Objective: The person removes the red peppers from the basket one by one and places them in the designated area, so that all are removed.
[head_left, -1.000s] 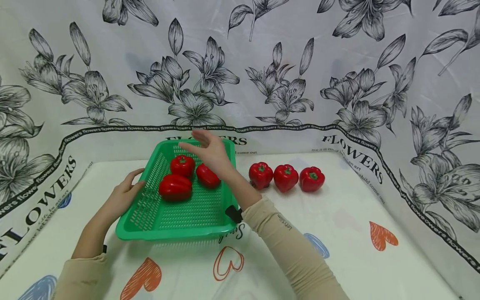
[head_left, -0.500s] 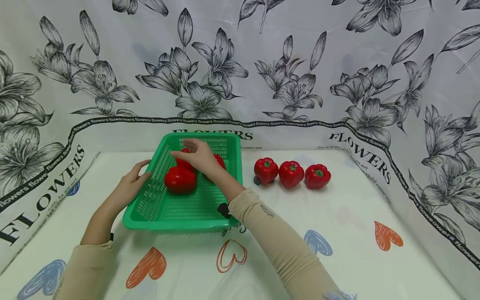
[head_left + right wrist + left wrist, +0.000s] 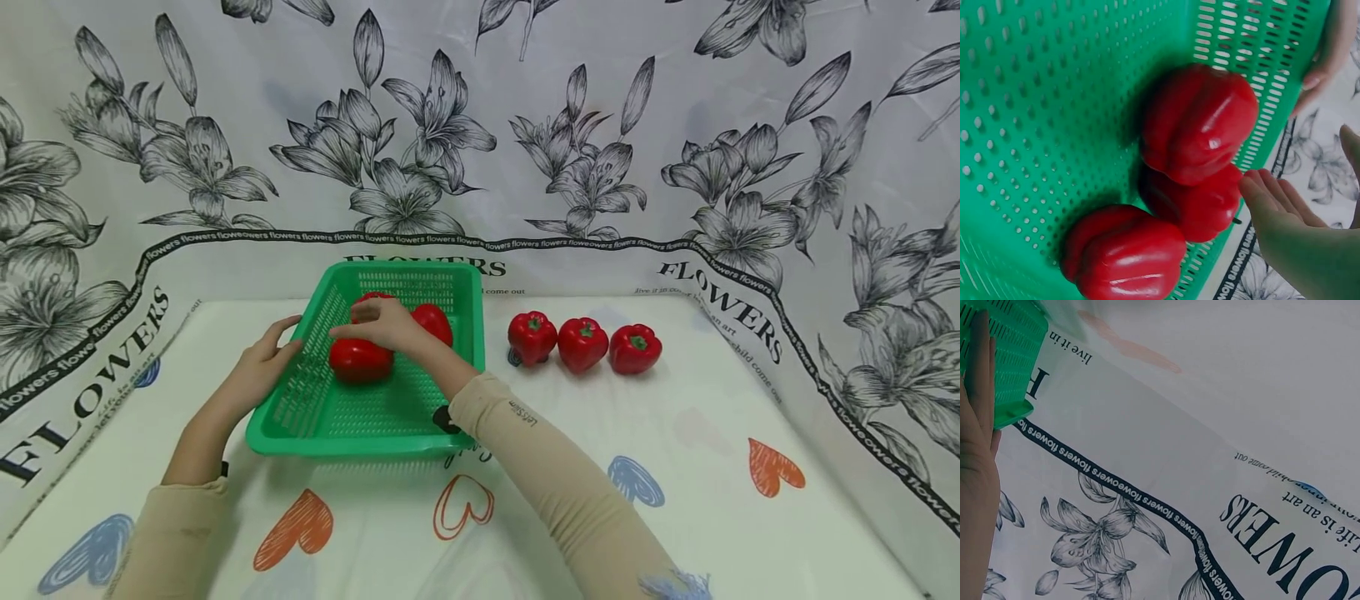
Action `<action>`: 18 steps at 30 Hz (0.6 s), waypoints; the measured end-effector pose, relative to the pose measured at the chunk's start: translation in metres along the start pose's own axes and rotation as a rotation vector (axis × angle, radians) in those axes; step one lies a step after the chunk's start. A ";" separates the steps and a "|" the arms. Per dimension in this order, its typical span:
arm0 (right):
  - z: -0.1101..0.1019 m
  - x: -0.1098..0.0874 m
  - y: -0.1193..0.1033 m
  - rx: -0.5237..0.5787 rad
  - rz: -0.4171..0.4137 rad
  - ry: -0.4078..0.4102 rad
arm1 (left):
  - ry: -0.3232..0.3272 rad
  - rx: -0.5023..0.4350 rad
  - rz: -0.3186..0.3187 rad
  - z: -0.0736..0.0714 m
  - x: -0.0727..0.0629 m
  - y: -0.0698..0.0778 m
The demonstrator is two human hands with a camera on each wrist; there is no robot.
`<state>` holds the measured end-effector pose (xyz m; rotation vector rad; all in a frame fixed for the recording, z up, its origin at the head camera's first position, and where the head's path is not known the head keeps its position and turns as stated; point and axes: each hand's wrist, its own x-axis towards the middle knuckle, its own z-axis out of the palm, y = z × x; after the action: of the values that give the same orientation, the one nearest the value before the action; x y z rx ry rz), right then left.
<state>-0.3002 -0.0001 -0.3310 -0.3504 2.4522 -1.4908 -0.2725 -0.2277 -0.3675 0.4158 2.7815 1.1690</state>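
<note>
A green plastic basket (image 3: pixel 330 446) with perforated sides holds three red bell peppers. Its nearest pepper (image 3: pixel 360 361) lies on its side, another pepper (image 3: pixel 432 323) is at the right, and the rear one is mostly hidden by my right hand (image 3: pixel 386 325). That hand hovers over the peppers, fingers extended and thumb apart; in the right wrist view nothing is between them, and the middle pepper (image 3: pixel 1194 206) appears closest to the fingertips. My left hand (image 3: pixel 258 367) touches the basket's left side, its fingers (image 3: pixel 980 369) lying straight along the outer wall in the left wrist view.
Right of the basket, three more bell peppers (image 3: pixel 585 344) stand in a row on the white printed cloth (image 3: pixel 697 500). A flower-patterned curtain (image 3: pixel 525 150) rises behind, and the cloth's sides slope up at left and right.
My right hand has come down and toward me, from above the basket's back to over the peppers. The left hand has stayed at the basket's side. The camera view has shifted slightly.
</note>
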 end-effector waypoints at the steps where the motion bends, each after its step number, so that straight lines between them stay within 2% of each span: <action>1: 0.001 0.000 0.000 -0.013 0.002 -0.006 | 0.000 0.002 0.000 0.000 0.000 0.000; 7: 0.006 -0.001 0.000 -0.059 0.010 -0.060 | -0.009 0.008 -0.009 -0.001 -0.004 -0.002; 14: 0.010 0.004 0.005 -0.052 0.038 -0.031 | -0.022 0.012 -0.009 -0.001 -0.002 0.000; 18: 0.007 0.006 0.011 -0.034 0.055 0.012 | -0.006 0.015 -0.006 0.001 0.001 -0.001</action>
<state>-0.3044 -0.0035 -0.3443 -0.2785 2.4781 -1.4347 -0.2736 -0.2274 -0.3687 0.4112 2.7865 1.1439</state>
